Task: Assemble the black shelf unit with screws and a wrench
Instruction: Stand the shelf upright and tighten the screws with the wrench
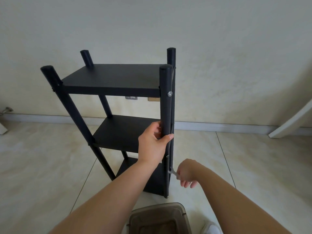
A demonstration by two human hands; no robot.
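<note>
Head view has you looking down at the black shelf unit [116,81], standing upright on the tiled floor [253,157] near the wall, and honestly it looks close to finished. Your left hand [152,143] is wrapped around the near right post [166,105] about level with the middle shelf, steadying the whole frame. Your right hand [186,173] is down low, fingers curled on a small silver wrench [173,172] whose head sits at a screw on that same post, around the bottom shelf. So I'd say you're on the tightening step for the lowest joint on that leg. Next move is probably a short swing of the wrench while the left hand keeps the post from twisting; you don't have much room down there, so small turns and reseating the head each time. Count-wise: three shelves, four posts, one wrench. For screws I can make out one bright one [169,93] up by the top shelf, another dim one [167,156] lower on the post, and small dark fittings on the left post, too tiny to count properly. One brownish translucent plastic box [160,218] sits on the floor right by you, contents unclear.
</note>
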